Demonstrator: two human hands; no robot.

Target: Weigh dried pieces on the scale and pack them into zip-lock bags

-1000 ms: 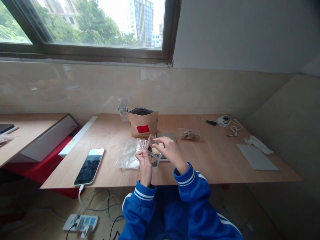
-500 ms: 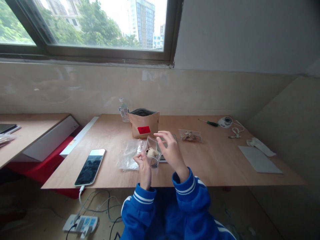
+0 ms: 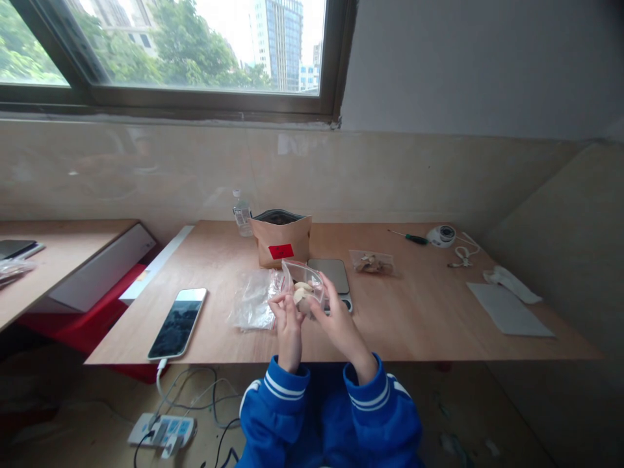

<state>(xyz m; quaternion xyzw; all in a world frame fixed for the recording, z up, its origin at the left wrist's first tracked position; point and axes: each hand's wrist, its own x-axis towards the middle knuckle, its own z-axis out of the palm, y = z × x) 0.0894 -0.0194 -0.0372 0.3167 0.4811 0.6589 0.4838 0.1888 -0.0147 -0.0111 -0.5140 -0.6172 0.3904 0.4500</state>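
Between my hands a small clear plastic bag [image 3: 305, 276] is held up, its mouth open at the top. Pale, cream-coloured pieces [image 3: 303, 290] lie inside; what they are I cannot make out. My left hand [image 3: 288, 325] pinches the bag's lower left side. On the other side, my right hand [image 3: 336, 318] is closed around the bag's right edge, thumb in front. Just behind the bag is a small digital scale [image 3: 334, 273], partly covered by my right hand. Empty clear plastic bags [image 3: 253, 302] lie flat to the left of my left hand.
Behind my hands stands an open brown paper pouch [image 3: 292, 240] beside a plastic bottle [image 3: 242, 214]. A filled clear bag [image 3: 373, 262] lies right of the scale. Farther right are a screwdriver [image 3: 414, 239], a white camera [image 3: 441, 236] and a white sheet [image 3: 509, 311]. A phone [image 3: 178, 323] charges at left.
My right hand has come down from above the bag and now grips its right side. The bag has tilted and shifted slightly right, with more of the scale showing.
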